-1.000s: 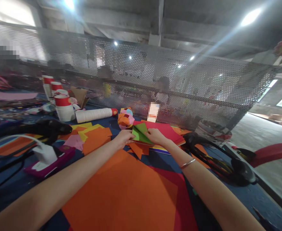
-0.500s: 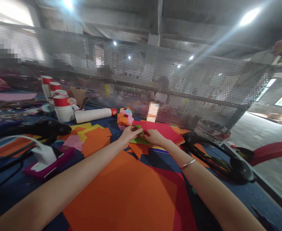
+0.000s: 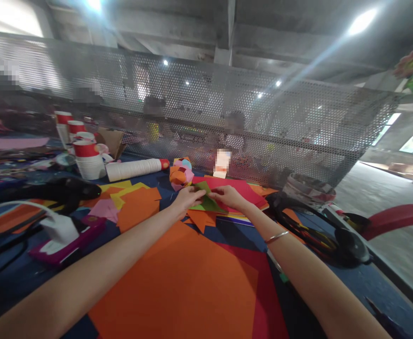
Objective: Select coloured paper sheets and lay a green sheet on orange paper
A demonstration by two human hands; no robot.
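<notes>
A small piece of green paper (image 3: 206, 202) is held between my two hands, above a stack of red paper (image 3: 242, 188). My left hand (image 3: 187, 197) pinches its left side, thumb and fingers closed on it. On the other side, my right hand (image 3: 226, 195) has its fingertips closed at the paper's right edge. Just beyond my left hand sits a folded paper ball (image 3: 180, 174) in orange, pink and blue. Closer to me lies a large orange sheet (image 3: 181, 287), partly over a red sheet (image 3: 266, 282).
Paper cups (image 3: 88, 160) stand at the left, beside a lying cup stack (image 3: 136, 169). A purple power strip (image 3: 65, 242) with a white plug is at near left. A perforated metal screen (image 3: 192, 113) rises behind the table. Black cables (image 3: 319, 235) and a red-handled object (image 3: 397, 219) are at the right.
My hands have moved slightly apart, and more of the green paper shows between them, its upper part raised. The view has shifted a little.
</notes>
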